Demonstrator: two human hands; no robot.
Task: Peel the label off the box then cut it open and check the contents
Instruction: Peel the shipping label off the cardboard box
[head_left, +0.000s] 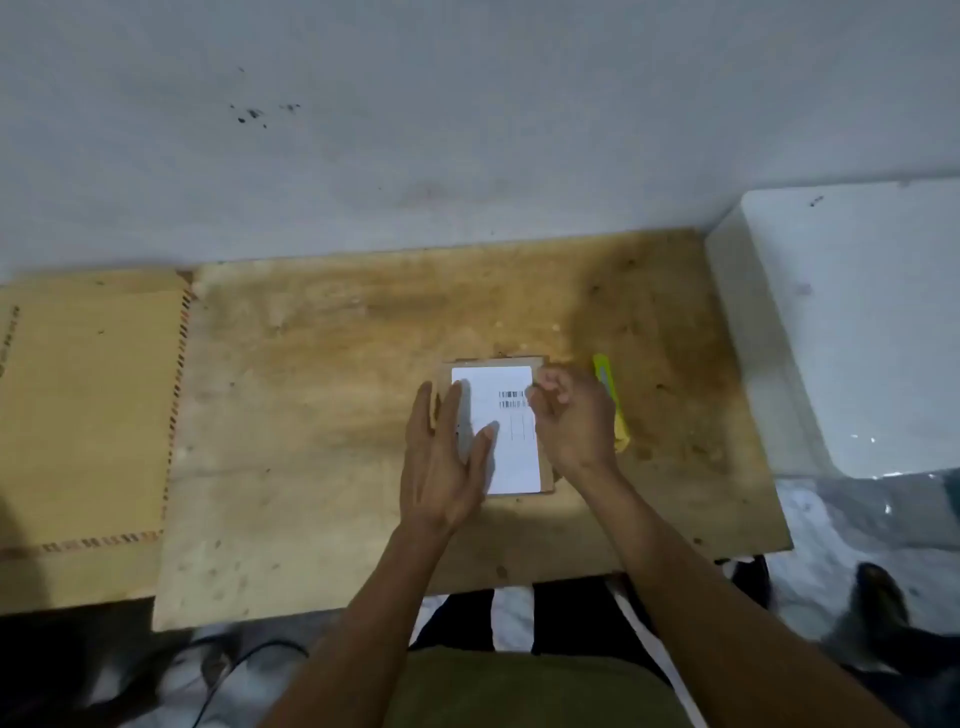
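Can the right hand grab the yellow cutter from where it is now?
Probably yes. The yellow cutter lies on the wooden board just beside the right hand, on its outer side, with nothing between them. That hand is busy at the label edge, so it would have to leave that first.

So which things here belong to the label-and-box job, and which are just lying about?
Job:
box
white label
yellow cutter
left hand, flat on the label
right hand, fingers curled at the label's right edge

Lying about:
cardboard sheet
white container
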